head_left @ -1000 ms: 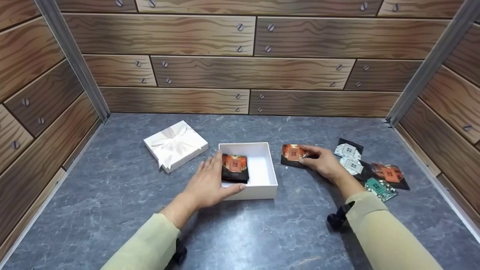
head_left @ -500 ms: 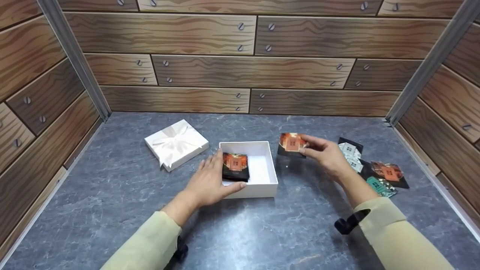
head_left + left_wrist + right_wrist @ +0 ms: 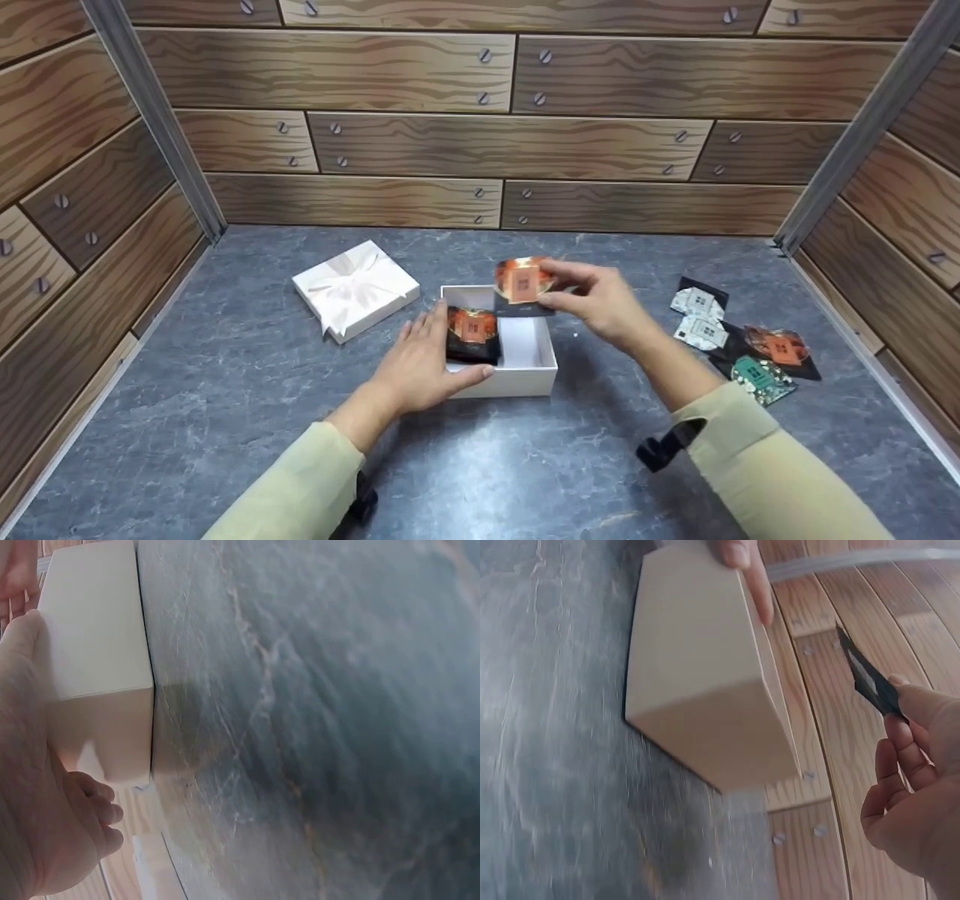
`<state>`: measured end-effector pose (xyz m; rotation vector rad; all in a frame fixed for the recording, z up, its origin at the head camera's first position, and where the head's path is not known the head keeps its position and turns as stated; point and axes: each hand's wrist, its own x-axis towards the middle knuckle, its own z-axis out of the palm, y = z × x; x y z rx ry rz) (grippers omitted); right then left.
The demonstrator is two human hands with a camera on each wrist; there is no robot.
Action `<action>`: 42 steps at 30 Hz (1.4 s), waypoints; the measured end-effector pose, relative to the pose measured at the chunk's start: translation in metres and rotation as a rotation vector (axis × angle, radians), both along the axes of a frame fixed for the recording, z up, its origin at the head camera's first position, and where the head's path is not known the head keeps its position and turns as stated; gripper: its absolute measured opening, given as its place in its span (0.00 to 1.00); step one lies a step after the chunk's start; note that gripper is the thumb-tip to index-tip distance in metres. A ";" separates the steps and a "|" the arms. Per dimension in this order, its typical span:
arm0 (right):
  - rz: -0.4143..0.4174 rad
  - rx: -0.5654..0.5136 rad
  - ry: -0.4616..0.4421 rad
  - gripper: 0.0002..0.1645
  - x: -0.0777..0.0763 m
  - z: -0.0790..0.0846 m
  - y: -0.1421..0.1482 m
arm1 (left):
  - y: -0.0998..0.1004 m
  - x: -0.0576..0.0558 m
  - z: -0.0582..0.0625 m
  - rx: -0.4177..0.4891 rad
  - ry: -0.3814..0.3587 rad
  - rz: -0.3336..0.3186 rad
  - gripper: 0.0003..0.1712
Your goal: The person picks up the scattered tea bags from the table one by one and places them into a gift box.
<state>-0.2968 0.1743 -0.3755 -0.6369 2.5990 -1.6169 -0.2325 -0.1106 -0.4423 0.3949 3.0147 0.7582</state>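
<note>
My right hand [image 3: 611, 307] pinches an orange-and-black sachet [image 3: 523, 285] by its right edge, between thumb and fingers. It is held up over the back right of an uncovered white box [image 3: 502, 382]. Edge-on, the same sachet [image 3: 866, 675] shows as a thin dark sliver in the right wrist view. Inside the box, on the left, lie stacked sachets [image 3: 472, 335] with a matching orange one on top; how deep they go is hidden. My left hand [image 3: 420, 367] rests against the box's left wall, fingers fairly straight, thumb laid along the front rim.
A white lid [image 3: 356, 289] with a ribbon bow lies back left of the box. To the right are loose sachets: white-patterned ones [image 3: 701, 330], an orange one [image 3: 784, 349] and a green one [image 3: 761, 379]. Wood-patterned walls [image 3: 420, 142] enclose the grey tabletop [image 3: 225, 397].
My right hand has lifted the orange-and-black sachet off the table and carried it left to over the box. The left hand has stayed at the box.
</note>
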 end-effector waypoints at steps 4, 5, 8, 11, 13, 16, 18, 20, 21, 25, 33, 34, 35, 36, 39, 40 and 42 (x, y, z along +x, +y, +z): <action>0.025 0.065 0.007 0.33 0.000 -0.004 -0.022 | -0.001 0.000 0.000 -0.010 -0.006 -0.001 0.73; 0.034 0.077 0.008 0.33 -0.001 -0.006 -0.027 | -0.001 -0.001 0.000 -0.010 -0.005 -0.002 0.73; 0.062 0.115 0.032 0.32 -0.003 -0.011 -0.040 | -0.001 -0.001 0.000 -0.018 -0.011 -0.008 0.73; 0.078 0.148 0.060 0.30 -0.005 -0.017 -0.050 | -0.001 -0.001 0.000 -0.018 -0.005 -0.012 0.73; 0.081 0.159 0.062 0.29 -0.006 -0.020 -0.055 | -0.001 0.000 0.000 -0.016 0.000 -0.013 0.74; 0.085 0.173 0.042 0.30 -0.007 -0.023 -0.062 | -0.001 0.000 0.001 0.001 0.020 -0.014 0.73; 0.088 0.180 0.027 0.30 -0.008 -0.025 -0.066 | -0.001 0.000 0.001 0.007 0.024 -0.017 0.72; 0.089 0.186 0.015 0.30 -0.008 -0.026 -0.068 | -0.001 0.001 0.001 0.014 0.031 -0.021 0.72; 0.091 0.188 0.012 0.30 -0.009 -0.027 -0.070 | -0.001 0.001 0.001 0.012 0.030 -0.021 0.72; 0.093 0.195 0.013 0.29 -0.010 -0.030 -0.073 | -0.001 0.001 0.000 0.008 0.035 -0.025 0.72; 0.110 0.217 0.030 0.29 -0.010 -0.030 -0.078 | -0.002 0.002 0.000 0.013 0.052 -0.023 0.72; 0.112 0.216 0.026 0.29 -0.010 -0.030 -0.078 | -0.002 0.002 0.000 0.017 0.053 -0.023 0.72; 0.113 0.217 0.024 0.29 -0.010 -0.030 -0.079 | -0.002 0.002 0.000 0.022 0.052 -0.025 0.72; 0.113 0.218 0.025 0.28 -0.010 -0.031 -0.079 | -0.002 0.001 0.000 0.022 0.052 -0.026 0.72; 0.117 0.223 0.026 0.27 -0.010 -0.032 -0.080 | -0.001 0.002 0.000 0.019 0.046 -0.028 0.72; 0.118 0.226 0.029 0.27 -0.011 -0.032 -0.080 | -0.001 0.002 0.000 0.014 0.044 -0.027 0.72; 0.125 0.234 0.040 0.27 -0.011 -0.033 -0.080 | -0.001 0.002 0.000 0.013 0.043 -0.025 0.73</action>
